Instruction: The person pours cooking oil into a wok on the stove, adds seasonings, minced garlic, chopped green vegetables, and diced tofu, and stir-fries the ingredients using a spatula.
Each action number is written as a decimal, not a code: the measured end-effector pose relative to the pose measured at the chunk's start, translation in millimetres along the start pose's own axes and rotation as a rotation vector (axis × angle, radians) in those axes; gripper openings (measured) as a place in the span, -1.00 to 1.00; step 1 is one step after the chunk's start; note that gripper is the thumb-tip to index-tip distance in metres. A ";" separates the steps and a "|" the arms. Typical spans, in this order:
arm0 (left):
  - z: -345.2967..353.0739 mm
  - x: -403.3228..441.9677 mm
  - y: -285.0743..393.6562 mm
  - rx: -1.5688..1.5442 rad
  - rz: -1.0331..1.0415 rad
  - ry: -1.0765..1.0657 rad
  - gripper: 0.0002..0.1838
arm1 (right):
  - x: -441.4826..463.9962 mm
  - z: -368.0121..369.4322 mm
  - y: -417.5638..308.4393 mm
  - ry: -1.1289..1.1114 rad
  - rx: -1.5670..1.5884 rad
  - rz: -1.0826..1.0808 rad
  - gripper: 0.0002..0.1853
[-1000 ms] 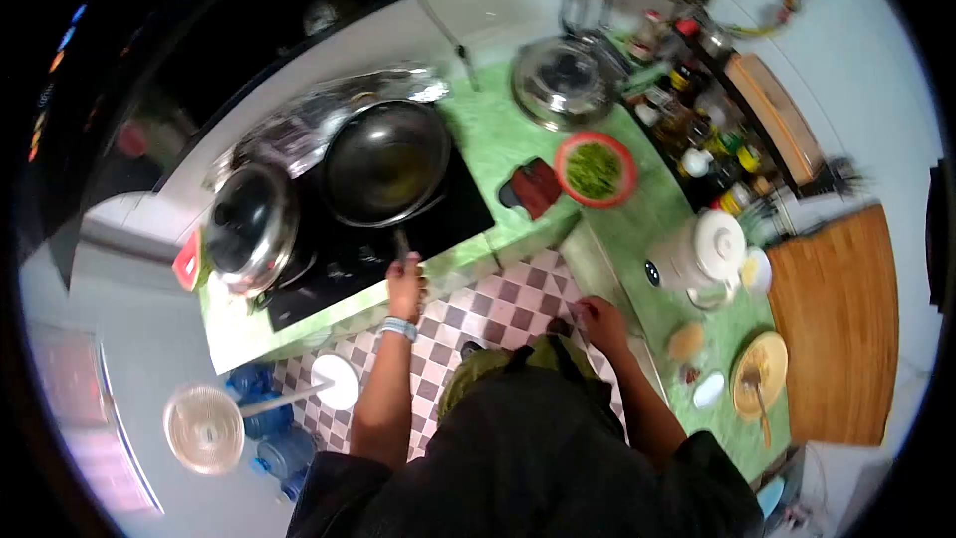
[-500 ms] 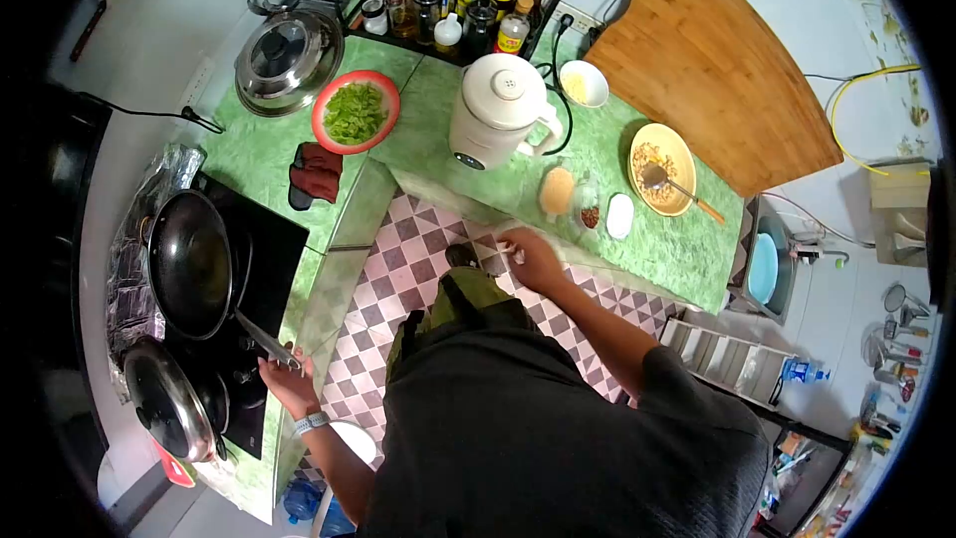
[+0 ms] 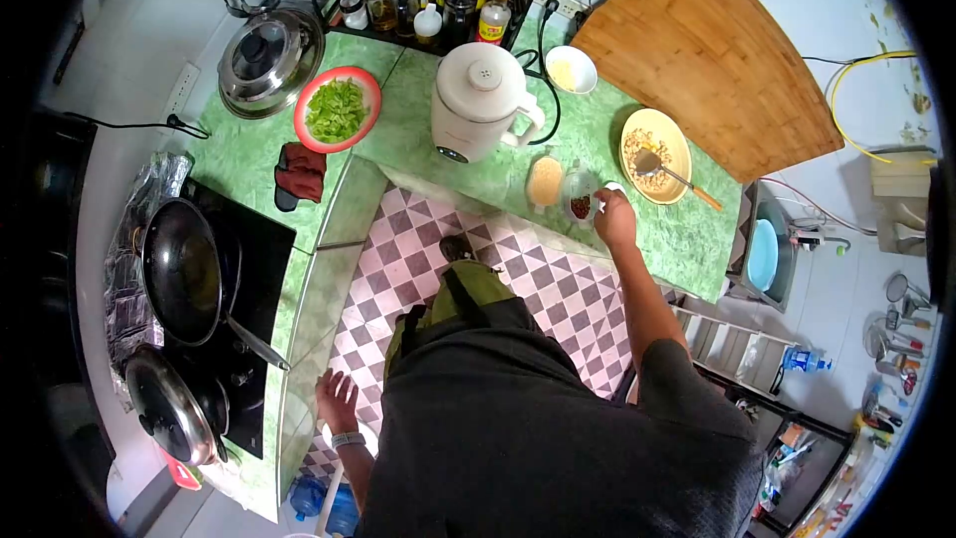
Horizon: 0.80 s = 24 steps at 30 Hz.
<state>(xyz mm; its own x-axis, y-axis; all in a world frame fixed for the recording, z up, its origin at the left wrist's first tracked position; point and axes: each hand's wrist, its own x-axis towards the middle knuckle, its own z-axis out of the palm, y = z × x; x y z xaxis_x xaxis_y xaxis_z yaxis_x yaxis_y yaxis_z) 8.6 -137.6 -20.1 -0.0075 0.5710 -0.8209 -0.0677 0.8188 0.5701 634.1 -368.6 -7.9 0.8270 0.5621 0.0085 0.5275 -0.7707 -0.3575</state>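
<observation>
Nearest is the person's dark shirt [image 3: 558, 428], with green trousers [image 3: 433, 311] past its hem and checkered floor [image 3: 568, 304] around; the left hand [image 3: 339, 402] hangs over the floor just off the stove side, a pale band [image 3: 348, 438] on its wrist, its fingers loosely spread and holding nothing; its nearest thing is the handle [image 3: 259, 343] of the black pan [image 3: 179, 274], hand and handle apart.

The right hand [image 3: 617, 221] reaches over the front edge of the green table [image 3: 687, 249], fingers drawn together at a white dish [image 3: 612, 186]; the hand covers most of that dish, so I cannot tell whether they grip it or only touch it; the dish lies on the table between a clear bowl [image 3: 581, 191] of dark red bits and a yellow bowl [image 3: 681, 133] with a spoon [image 3: 677, 178] in it; a container [image 3: 545, 182] of pale stuff stands just left of the clear bowl.

The pan sits on the black stove [image 3: 269, 239], near a covered pot [image 3: 169, 403]; farther back on the table are a red cloth [image 3: 301, 174], a red-rimmed plate [image 3: 373, 105] of chopped greens, a white jug [image 3: 478, 105] and a white bowl [image 3: 592, 80]; beyond stand bottles [image 3: 493, 18] and a large wooden board [image 3: 707, 60].
</observation>
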 end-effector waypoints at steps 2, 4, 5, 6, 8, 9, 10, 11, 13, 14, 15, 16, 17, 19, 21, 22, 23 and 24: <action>-3.6 -0.3 -13.8 0.048 -0.006 0.002 -0.47 | 9.8 0.8 -1.6 0.017 -0.051 0.137 -0.63; -8.6 -3.3 -25.1 0.041 -0.016 0.022 -0.47 | 11.4 5.6 -0.5 0.007 -0.024 0.196 -0.63; -10.8 -5.7 -30.8 0.038 -0.028 0.037 -0.46 | 10.3 11.7 3.0 0.008 -0.061 0.203 -0.63; -13.3 -8.6 -37.4 0.033 -0.003 0.037 -0.46 | 8.2 15.1 4.3 0.007 -0.098 0.207 -0.63; -10.7 -18.1 -43.3 0.024 -0.006 0.049 -0.46 | 3.2 21.7 6.9 0.002 -0.079 0.116 -0.74; -6.4 -27.8 -45.1 0.052 0.007 0.092 -0.46 | 3.8 25.9 7.1 -0.049 -0.108 0.104 -0.78; -6.6 -33.6 -49.0 0.057 0.030 0.075 -0.48 | 3.7 28.5 11.0 -0.046 -0.103 -0.015 -0.84; -5.0 -35.8 -52.6 0.046 0.009 0.109 -0.49 | 8.5 39.5 21.3 -0.103 -0.153 -0.030 -0.82; -3.3 -44.0 -59.2 -0.003 0.015 0.119 -0.54 | 17.3 57.6 38.6 -0.217 -0.251 -0.068 -0.70; -0.8 -45.5 -58.9 0.012 0.000 0.138 -0.56 | 23.8 67.0 44.2 -0.237 -0.373 -0.146 -0.75; -0.5 -46.7 -58.1 0.004 -0.008 0.113 -0.56 | 26.5 63.2 37.7 -0.278 -0.328 -0.090 -0.78; 8.7 -52.5 -50.5 0.034 -0.021 0.143 -0.55 | 26.9 57.9 25.2 -0.258 -0.352 -0.068 -0.82; 10.7 -55.6 -47.0 0.029 -0.007 0.153 -0.56 | 28.6 59.4 26.5 -0.235 -0.344 -0.167 -0.85; 12.4 -55.0 -48.6 0.010 0.009 0.158 -0.57 | 32.4 56.7 13.2 -0.256 -0.361 -0.158 -0.86; 14.5 -53.1 -53.1 0.016 0.027 0.148 -0.58 | 34.8 56.2 14.8 -0.276 -0.380 -0.126 -0.87; 16.3 -52.5 -55.2 0.004 0.031 0.149 -0.58 | 35.7 58.5 17.3 -0.252 -0.378 -0.166 -0.87; 16.8 -52.4 -58.2 0.007 0.023 0.156 -0.58 | 37.0 58.2 18.6 -0.229 -0.377 -0.205 -0.87; 17.1 -53.2 -59.6 0.010 0.016 0.163 -0.59 | 38.7 57.7 19.9 -0.225 -0.378 -0.217 -0.87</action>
<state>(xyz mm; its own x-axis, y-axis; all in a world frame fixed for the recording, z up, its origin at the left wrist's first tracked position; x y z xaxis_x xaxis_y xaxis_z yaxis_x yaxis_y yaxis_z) 30.0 -215.8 -9.9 -0.1707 0.5670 -0.8058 -0.0568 0.8108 0.5826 665.4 -344.9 -68.6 0.6499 0.7402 -0.1722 0.7509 -0.6604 -0.0050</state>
